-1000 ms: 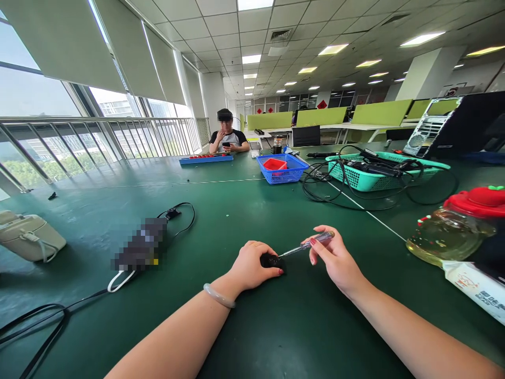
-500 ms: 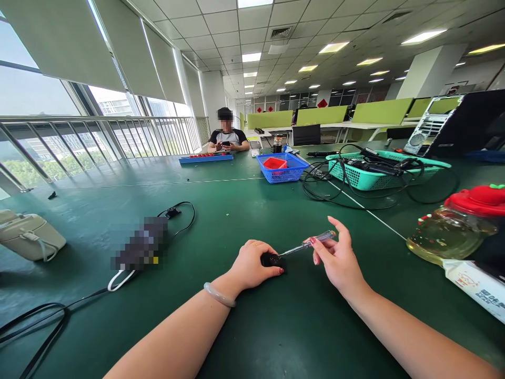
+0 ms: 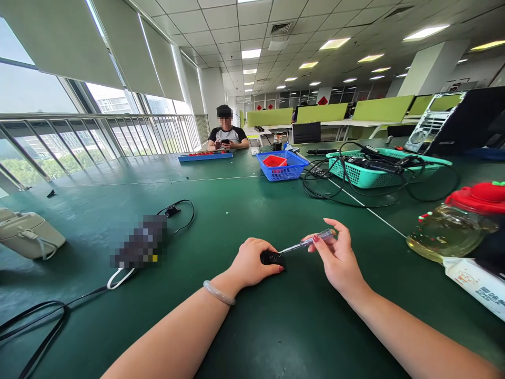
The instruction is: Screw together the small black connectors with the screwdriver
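Observation:
My left hand [image 3: 252, 261] is curled over a small black part [image 3: 273, 258] and presses it onto the green table [image 3: 244, 210]. A pale bangle sits on that wrist. My right hand [image 3: 335, 255] pinches a slim screwdriver [image 3: 310, 242] with a clear handle between thumb and fingertips. Its metal tip points left and meets the black part.
A blurred dark object [image 3: 140, 247] with a black cable lies to the left, a beige pouch [image 3: 27, 239] further left. A jar with a red lid [image 3: 461, 223] stands at the right. A blue basket [image 3: 282, 166] and a teal basket of cables [image 3: 379, 171] sit behind. A person [image 3: 226, 134] sits at the far end.
My right hand's fingers have shifted on the screwdriver handle, as if turning it. The left hand has stayed on the black part. The view has tilted slightly.

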`<state>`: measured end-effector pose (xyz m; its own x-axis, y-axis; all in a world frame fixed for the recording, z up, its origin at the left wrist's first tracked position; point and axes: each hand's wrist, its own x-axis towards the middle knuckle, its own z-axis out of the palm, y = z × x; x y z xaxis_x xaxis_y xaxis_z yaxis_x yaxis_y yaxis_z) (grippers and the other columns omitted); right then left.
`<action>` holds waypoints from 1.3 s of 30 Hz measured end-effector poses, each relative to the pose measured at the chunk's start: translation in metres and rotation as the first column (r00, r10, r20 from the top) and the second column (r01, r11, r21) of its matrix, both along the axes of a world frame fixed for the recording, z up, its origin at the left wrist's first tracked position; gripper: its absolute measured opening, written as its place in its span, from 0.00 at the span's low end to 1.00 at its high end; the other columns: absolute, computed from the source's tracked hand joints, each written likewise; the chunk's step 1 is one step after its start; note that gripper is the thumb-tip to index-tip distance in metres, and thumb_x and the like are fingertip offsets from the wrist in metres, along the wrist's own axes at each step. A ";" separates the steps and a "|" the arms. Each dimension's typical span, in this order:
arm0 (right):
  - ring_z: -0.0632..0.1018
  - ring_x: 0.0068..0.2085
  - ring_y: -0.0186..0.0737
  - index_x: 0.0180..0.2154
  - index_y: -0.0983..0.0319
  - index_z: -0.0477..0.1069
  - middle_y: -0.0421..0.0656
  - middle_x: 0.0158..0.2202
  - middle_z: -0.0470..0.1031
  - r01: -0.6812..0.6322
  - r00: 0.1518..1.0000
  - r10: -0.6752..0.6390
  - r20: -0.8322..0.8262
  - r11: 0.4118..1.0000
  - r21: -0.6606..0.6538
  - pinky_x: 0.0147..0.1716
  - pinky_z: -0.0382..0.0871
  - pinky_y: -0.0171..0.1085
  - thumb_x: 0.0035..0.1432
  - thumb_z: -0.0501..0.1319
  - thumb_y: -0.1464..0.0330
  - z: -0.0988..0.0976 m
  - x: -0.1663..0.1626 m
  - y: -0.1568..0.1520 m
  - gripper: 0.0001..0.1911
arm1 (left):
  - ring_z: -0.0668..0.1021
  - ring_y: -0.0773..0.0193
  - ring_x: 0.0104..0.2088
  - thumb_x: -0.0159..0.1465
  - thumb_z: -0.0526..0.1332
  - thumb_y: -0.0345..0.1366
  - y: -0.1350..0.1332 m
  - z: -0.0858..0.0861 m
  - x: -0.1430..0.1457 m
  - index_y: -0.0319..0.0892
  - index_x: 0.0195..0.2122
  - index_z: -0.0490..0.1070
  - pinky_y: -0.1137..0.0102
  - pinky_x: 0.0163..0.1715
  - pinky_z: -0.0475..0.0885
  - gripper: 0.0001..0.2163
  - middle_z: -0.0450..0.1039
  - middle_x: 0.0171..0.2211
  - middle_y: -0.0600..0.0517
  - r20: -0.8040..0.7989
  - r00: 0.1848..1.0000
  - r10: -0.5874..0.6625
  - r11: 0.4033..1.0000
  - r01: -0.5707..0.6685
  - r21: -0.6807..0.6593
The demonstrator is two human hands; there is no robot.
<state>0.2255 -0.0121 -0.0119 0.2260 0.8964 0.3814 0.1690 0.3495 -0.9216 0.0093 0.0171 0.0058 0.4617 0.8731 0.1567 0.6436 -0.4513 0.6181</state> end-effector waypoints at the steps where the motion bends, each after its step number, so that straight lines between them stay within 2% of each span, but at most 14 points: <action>1: 0.77 0.35 0.43 0.56 0.55 0.55 0.43 0.35 0.77 0.015 1.000 -0.015 0.003 1.000 -0.011 0.44 0.71 0.49 0.58 0.60 0.48 0.001 0.000 -0.001 0.31 | 0.73 0.52 0.50 0.51 0.71 0.43 0.000 0.000 0.000 0.47 0.38 0.78 0.60 0.52 0.67 0.14 0.78 0.41 0.51 0.001 1.000 -0.001 1.000 0.001 0.003; 8: 0.78 0.43 0.49 0.57 0.54 0.57 0.45 0.37 0.78 0.065 0.993 -0.057 0.107 0.995 -0.072 0.47 0.68 0.50 0.58 0.59 0.47 0.003 0.002 -0.002 0.31 | 0.73 0.52 0.50 0.51 0.71 0.44 0.001 -0.002 -0.001 0.47 0.38 0.78 0.59 0.53 0.67 0.15 0.78 0.42 0.51 -0.005 1.000 0.005 1.000 -0.005 0.007; 16: 0.77 0.47 0.48 0.56 0.54 0.55 0.46 0.39 0.78 -0.010 0.993 0.014 0.119 0.999 -0.034 0.53 0.65 0.52 0.62 0.56 0.49 0.005 0.002 -0.002 0.27 | 0.73 0.52 0.50 0.51 0.71 0.44 0.002 -0.002 0.000 0.46 0.38 0.77 0.59 0.53 0.67 0.15 0.78 0.42 0.50 -0.005 1.000 0.001 1.000 0.000 0.006; 30: 0.78 0.41 0.45 0.53 0.55 0.57 0.46 0.38 0.77 -0.020 0.998 0.017 0.063 0.999 0.034 0.51 0.68 0.54 0.61 0.56 0.49 0.000 0.002 -0.001 0.25 | 0.73 0.53 0.49 0.52 0.71 0.44 0.002 -0.003 0.000 0.46 0.38 0.77 0.60 0.53 0.66 0.14 0.78 0.41 0.52 -0.009 1.000 -0.010 1.000 0.010 0.001; 36: 0.76 0.36 0.42 0.55 0.56 0.58 0.44 0.36 0.76 -0.017 0.998 0.019 0.068 0.999 -0.034 0.47 0.70 0.51 0.59 0.58 0.47 -0.001 0.008 0.006 0.30 | 0.73 0.52 0.50 0.52 0.71 0.44 0.002 -0.003 -0.001 0.47 0.38 0.77 0.60 0.53 0.66 0.14 0.78 0.41 0.52 -0.005 1.000 -0.012 1.000 0.012 0.002; 39: 0.76 0.35 0.42 0.55 0.56 0.59 0.41 0.31 0.75 -0.007 0.999 0.010 0.046 0.998 -0.069 0.45 0.70 0.49 0.56 0.60 0.46 -0.002 0.010 0.010 0.32 | 0.73 0.53 0.50 0.52 0.71 0.44 0.001 -0.002 -0.001 0.47 0.38 0.77 0.60 0.53 0.66 0.14 0.78 0.41 0.52 -0.007 1.000 -0.012 1.000 0.012 -0.005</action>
<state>0.2358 -0.0020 -0.0141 0.2021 0.9226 0.3286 0.2096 0.2870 -0.9347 0.0086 0.0184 0.0036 0.4729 0.8684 0.1493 0.6427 -0.4559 0.6158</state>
